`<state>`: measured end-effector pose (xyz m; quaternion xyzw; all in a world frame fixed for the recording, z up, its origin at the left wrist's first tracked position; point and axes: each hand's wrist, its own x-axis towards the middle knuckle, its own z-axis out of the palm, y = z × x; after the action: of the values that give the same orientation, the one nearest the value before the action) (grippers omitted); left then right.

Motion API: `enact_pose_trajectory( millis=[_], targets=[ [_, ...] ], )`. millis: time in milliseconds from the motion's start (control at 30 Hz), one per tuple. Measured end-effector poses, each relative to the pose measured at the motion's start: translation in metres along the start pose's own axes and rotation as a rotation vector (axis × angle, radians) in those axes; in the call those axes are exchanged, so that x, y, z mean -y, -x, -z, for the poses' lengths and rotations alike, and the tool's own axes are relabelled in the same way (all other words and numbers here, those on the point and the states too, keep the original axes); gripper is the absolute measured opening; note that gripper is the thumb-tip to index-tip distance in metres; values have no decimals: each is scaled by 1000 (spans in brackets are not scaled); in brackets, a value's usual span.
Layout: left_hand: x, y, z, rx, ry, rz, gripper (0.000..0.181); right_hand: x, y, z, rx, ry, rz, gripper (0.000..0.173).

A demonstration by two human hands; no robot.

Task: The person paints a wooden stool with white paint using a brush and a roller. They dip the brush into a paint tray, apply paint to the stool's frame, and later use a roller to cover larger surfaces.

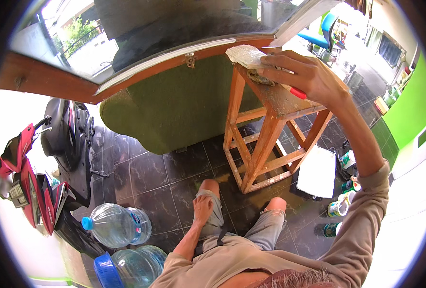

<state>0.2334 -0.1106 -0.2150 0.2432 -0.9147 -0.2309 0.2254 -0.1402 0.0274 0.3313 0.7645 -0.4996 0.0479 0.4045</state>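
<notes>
My right hand (303,73) grips a broad flat tool (245,57) caked in white, possibly a wide paintbrush. It is held at the far end of a wooden stool (283,102) with a speckled top. Under it on the stool lies a dark crumpled lump (261,77), perhaps a rag. A red handle (298,93) shows below my fingers; I cannot tell if I hold it too. My left hand (203,207) rests on my left thigh and holds nothing. Ahead runs a brown wooden window frame (155,70) with a white strip along the glass and a metal latch (190,60).
A red and black motor scooter (44,194) stands at left. Two large clear water bottles (121,225) are beside my left side. To the right, a white board (317,172) and several paint cans (338,208) are on the dark tiles. A blue chair (322,32) stands farther off.
</notes>
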Motion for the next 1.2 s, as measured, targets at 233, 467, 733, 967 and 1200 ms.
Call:
enact_pose_trajectory(
  millis=[233, 467, 733, 967, 1200],
  targets=[
    [28, -52, -55, 261, -211, 69, 16, -6, -11, 4, 38, -39, 44, 48],
    [34, -63, -77, 200, -158, 80, 11, -29, -22, -22, -37, -40, 117, 43],
    [42, -64, -80, 222, -164, 120, 13, -38, -27, -27, -95, -99, 113, 42],
    [42, -62, -81, 229, -171, 105, 15, -42, -21, -32, -36, -186, 77, 44],
    [42, -62, -79, 287, -140, 124, 15, -51, -20, -34, -51, -169, 77, 37]
  ],
)
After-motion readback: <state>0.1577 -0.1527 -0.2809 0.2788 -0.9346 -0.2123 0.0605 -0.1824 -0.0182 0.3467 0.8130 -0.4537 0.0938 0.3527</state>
